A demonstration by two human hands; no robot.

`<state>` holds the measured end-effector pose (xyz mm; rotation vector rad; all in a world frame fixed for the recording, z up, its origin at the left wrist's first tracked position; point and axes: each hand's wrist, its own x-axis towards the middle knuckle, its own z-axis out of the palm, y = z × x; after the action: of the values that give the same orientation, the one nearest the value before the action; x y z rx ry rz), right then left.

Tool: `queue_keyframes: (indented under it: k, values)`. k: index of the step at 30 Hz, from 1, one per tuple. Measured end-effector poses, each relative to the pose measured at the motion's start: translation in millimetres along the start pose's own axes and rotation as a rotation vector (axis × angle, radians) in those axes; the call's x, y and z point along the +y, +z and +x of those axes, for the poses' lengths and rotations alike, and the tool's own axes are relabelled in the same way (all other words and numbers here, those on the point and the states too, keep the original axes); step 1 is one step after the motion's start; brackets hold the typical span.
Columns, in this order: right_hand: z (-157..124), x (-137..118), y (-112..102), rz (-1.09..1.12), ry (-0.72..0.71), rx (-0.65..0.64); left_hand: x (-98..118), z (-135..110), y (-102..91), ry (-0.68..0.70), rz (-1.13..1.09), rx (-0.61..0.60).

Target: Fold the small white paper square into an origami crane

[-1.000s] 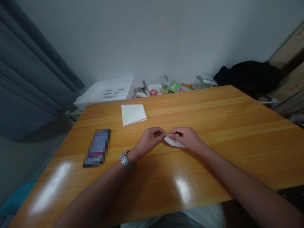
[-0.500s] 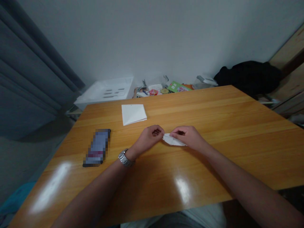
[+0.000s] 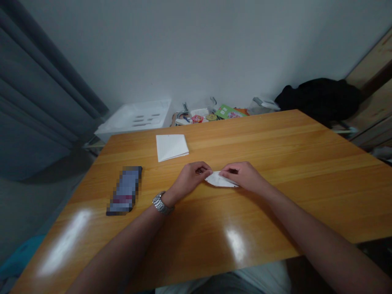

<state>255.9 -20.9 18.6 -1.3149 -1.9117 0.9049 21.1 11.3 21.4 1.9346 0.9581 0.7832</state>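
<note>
Between my two hands is a small folded piece of white paper (image 3: pixel 221 181), just above or on the wooden table (image 3: pixel 275 228); I cannot tell which. My left hand (image 3: pixel 194 176), with a metal watch (image 3: pixel 163 203) on its wrist, pinches the paper's left end between thumb and fingertips. From the other side, my right hand (image 3: pixel 241 174) grips its upper right part, thumb and fingers closed on it. The fingers hide some of the paper's upper edge.
Toward the back left of the table lies a stack of white paper sheets (image 3: pixel 172 148). A phone (image 3: pixel 125 191) with a blurred screen is left of my arm. Beyond the far edge are a white plastic tray (image 3: pixel 134 118), a green booklet (image 3: pixel 229 112) and a black cloth heap (image 3: pixel 318 100).
My left fingers have closed more fully on the paper's left end. The paper has shifted slightly left and shows a little more of its face. My right hand has barely moved.
</note>
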Motion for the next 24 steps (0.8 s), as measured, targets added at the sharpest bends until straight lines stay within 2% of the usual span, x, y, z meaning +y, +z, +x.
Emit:
queue_keyframes:
  k: [24]
  values:
    - [3.1, 5.1, -16.9, -0.077, -0.005, -0.018, -5.3, 4.0, -7.1, -0.031, 0.045, 0.08]
